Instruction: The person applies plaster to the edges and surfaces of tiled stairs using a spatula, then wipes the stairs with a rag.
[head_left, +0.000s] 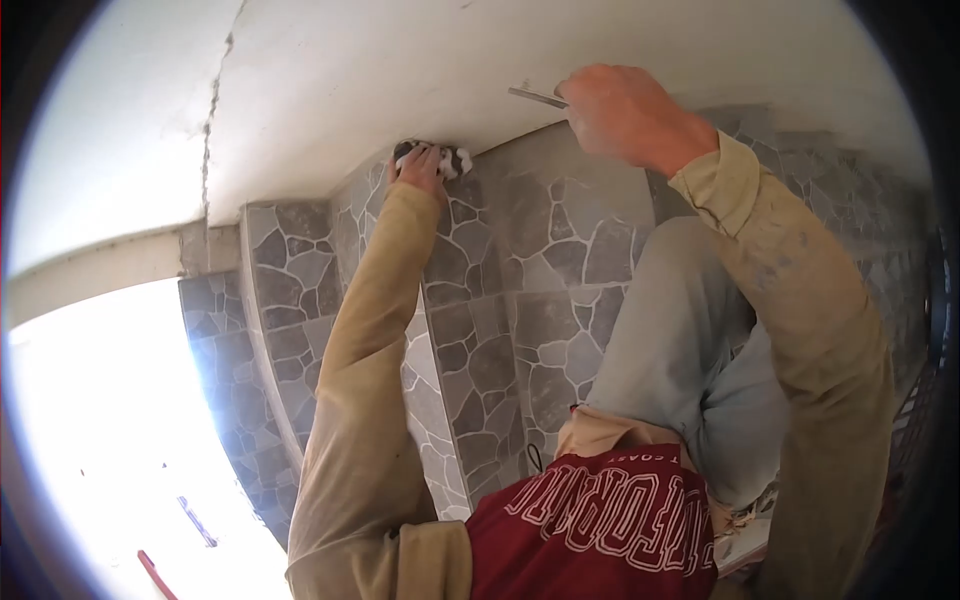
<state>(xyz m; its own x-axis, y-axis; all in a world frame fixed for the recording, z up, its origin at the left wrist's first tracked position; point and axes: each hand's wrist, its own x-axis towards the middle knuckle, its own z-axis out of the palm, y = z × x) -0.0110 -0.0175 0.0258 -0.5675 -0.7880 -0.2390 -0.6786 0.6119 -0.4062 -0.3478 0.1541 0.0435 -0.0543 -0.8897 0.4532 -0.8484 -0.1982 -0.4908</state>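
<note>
At the far left, a bright opening (100, 400) is seen, with a red bar (155, 575) at its lower edge. Above it, a pale ceiling-like surface (350, 80) is crossed by a jagged crack (210, 130), and beside the opening a column (290, 250) is faced with grey stone-patterned tiles. Further right, the left arm is covered by a tan sleeve (365, 320) and is stretched upward. By the left hand (425, 170), a dark and white object (460, 161) is gripped with curled fingers, close to where the tiles are met by the pale surface; what it is cannot be told. Below, a dark red shirt (600, 520) with white lettering and grey trousers (660, 320) are worn. By the right hand (625, 115), a thin flat tool (538, 97) is held in a closed grasp, its end pointed leftward near the pale surface; whether the two are touching cannot be told. The right arm is covered by a tan sleeve too.
</note>
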